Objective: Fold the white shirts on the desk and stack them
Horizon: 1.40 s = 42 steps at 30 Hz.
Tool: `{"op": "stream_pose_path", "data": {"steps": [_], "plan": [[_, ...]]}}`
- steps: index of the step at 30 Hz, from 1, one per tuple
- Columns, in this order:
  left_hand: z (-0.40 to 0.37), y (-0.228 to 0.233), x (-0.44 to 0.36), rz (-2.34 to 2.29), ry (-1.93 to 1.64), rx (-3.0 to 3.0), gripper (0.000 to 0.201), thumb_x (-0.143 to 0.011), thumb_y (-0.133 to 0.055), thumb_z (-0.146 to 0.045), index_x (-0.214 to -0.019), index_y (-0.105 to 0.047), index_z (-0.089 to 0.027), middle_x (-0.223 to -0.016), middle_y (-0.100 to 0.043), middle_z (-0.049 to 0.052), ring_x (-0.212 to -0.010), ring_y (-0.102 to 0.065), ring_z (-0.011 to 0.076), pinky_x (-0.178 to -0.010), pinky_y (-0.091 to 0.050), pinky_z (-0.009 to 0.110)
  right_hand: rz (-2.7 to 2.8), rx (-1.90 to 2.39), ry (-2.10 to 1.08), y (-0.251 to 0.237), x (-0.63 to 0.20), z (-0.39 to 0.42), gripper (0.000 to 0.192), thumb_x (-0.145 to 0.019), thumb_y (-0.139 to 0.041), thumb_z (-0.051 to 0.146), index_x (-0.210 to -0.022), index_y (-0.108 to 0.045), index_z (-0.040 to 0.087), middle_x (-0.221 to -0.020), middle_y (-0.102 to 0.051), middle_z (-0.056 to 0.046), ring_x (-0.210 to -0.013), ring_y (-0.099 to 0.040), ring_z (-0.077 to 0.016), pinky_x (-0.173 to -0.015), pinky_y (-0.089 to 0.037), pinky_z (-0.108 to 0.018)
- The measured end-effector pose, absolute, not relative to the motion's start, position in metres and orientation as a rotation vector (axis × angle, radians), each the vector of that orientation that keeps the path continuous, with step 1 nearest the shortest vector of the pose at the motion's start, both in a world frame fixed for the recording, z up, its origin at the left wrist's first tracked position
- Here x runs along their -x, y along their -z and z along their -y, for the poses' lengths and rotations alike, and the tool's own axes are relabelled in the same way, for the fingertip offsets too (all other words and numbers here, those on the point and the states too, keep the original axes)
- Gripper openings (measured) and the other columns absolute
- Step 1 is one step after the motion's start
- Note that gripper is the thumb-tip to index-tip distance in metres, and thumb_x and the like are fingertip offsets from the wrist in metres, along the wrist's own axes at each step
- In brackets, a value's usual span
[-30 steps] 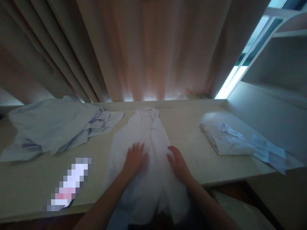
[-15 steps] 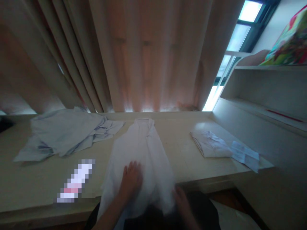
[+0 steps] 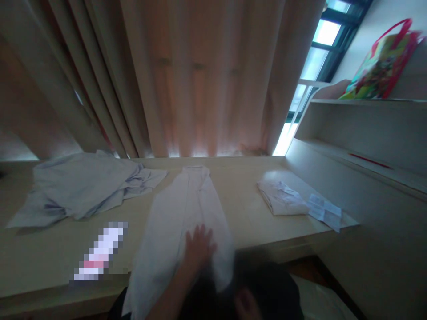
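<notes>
Under the left hand (image 3: 199,246) (flat, fingers spread) — white shirt (image 3: 182,213), lengthwise on desk (image 3: 50,249)

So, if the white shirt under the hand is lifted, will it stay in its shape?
Probably not. The white shirt lies flat and thin on the table, and its lower end droops over the edge, so it looks floppy and light. The left hand pressing it suggests it slides easily.

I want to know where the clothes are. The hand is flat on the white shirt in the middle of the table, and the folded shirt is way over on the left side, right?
Not quite. The folded shirt lies on the right side of the table, as the head view shows. The left hand does lie flat on the white shirt in the middle.
</notes>
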<state>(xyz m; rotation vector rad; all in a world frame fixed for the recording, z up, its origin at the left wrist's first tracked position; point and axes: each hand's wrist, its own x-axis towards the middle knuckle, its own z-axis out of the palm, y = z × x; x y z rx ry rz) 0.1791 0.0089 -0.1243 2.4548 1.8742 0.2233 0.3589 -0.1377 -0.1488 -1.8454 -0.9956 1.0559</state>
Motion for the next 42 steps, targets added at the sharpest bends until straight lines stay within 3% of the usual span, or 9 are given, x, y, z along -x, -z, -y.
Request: {"op": "stream_pose_path", "data": {"steps": [5,14,17,20,23,30,36,39,42], "plan": [[-0.008,0.125,-0.18,-1.874,-0.193,-2.479,0.055,-0.089,-0.025,-0.052,-0.138,-0.035,-0.03,-0.149,-0.03,0.011,-0.137,-0.022,0.0342,-0.105,-0.013,0.065,0.961,1.696,-1.016,0.132,-0.361,0.1,0.047,-0.066,-0.053,0.057,-0.095,-0.063,0.022,-0.101,-0.068,-0.009,-0.1,-0.061,-0.0266,-0.084,-0.048,-0.033],[-0.01,0.12,-0.18,-1.836,-0.156,-2.453,0.056,-0.088,-0.029,-0.049,-0.14,-0.03,-0.03,-0.151,-0.025,0.009,-0.139,-0.015,0.0343,-0.105,-0.012,0.067,1.054,1.712,-1.145,0.17,-0.347,0.112,0.032,-0.051,-0.062,0.054,-0.058,-0.056,0.024,-0.065,-0.066,-0.005,-0.074,-0.065,-0.0275,-0.075,-0.049,-0.038],[-0.009,0.111,-0.178,-1.819,-0.181,-2.402,0.053,-0.089,-0.03,-0.044,-0.138,-0.037,-0.025,-0.148,-0.031,0.01,-0.138,-0.02,0.0336,-0.107,-0.016,0.064,0.968,1.703,-1.086,0.17,-0.359,0.113,0.036,-0.054,-0.062,0.055,-0.072,-0.061,0.023,-0.08,-0.069,-0.008,-0.086,-0.065,-0.0287,-0.082,-0.049,-0.037],[0.014,0.117,-0.174,-1.787,-0.369,-2.304,0.05,-0.09,-0.022,-0.032,-0.132,-0.046,-0.018,-0.144,-0.04,0.009,-0.136,-0.028,0.0248,-0.113,-0.02,0.05,0.873,1.658,-1.117,0.156,-0.367,0.098,0.049,-0.061,-0.057,0.059,-0.09,-0.063,0.02,-0.098,-0.068,-0.011,-0.099,-0.062,-0.0287,-0.087,-0.048,-0.039],[0.061,0.147,-0.173,-1.819,-0.443,-1.969,0.051,-0.087,-0.023,-0.036,-0.126,-0.053,-0.024,-0.138,-0.048,0.006,-0.13,-0.039,0.0222,-0.111,-0.029,0.044,0.859,1.589,-1.223,0.147,-0.364,0.081,0.056,-0.061,-0.057,0.062,-0.095,-0.065,0.018,-0.099,-0.069,-0.012,-0.098,-0.063,-0.0284,-0.087,-0.048,-0.04],[0.119,0.208,-0.198,-1.614,-0.425,-1.428,0.042,-0.07,-0.05,-0.053,-0.105,-0.066,-0.035,-0.115,-0.066,0.006,-0.117,-0.053,0.0286,-0.1,-0.042,0.043,1.058,1.376,-1.41,0.14,-0.351,0.085,0.053,-0.063,-0.064,0.058,-0.092,-0.071,0.014,-0.096,-0.071,-0.012,-0.091,-0.065,-0.03,-0.084,-0.048,-0.041],[0.101,0.186,-0.201,-1.645,-0.604,-1.273,0.05,-0.07,-0.054,-0.053,-0.109,-0.064,-0.024,-0.116,-0.065,0.011,-0.119,-0.051,0.0318,-0.104,-0.038,0.05,1.189,1.432,-1.475,0.11,-0.366,0.102,0.048,-0.068,-0.061,0.057,-0.093,-0.07,0.017,-0.096,-0.071,-0.009,-0.091,-0.064,-0.0277,-0.08,-0.048,-0.037],[0.098,0.171,-0.202,-1.653,-0.709,-1.043,0.039,-0.073,-0.058,-0.051,-0.106,-0.064,-0.031,-0.101,-0.069,0.007,-0.107,-0.059,0.0315,-0.089,-0.05,0.051,1.35,1.521,-1.406,0.091,-0.383,0.09,0.039,-0.074,-0.056,0.053,-0.088,-0.069,0.019,-0.09,-0.071,-0.006,-0.086,-0.063,-0.0243,-0.077,-0.047,-0.032],[0.106,0.157,-0.209,-1.616,-0.79,-0.952,0.031,-0.078,-0.059,-0.046,-0.108,-0.059,-0.037,-0.107,-0.064,0.004,-0.104,-0.058,0.0241,-0.079,-0.054,0.042,1.514,1.624,-1.121,0.07,-0.399,0.054,0.032,-0.077,-0.052,0.048,-0.073,-0.065,0.019,-0.076,-0.067,-0.003,-0.074,-0.06,-0.0201,-0.068,-0.044,-0.029]]}}
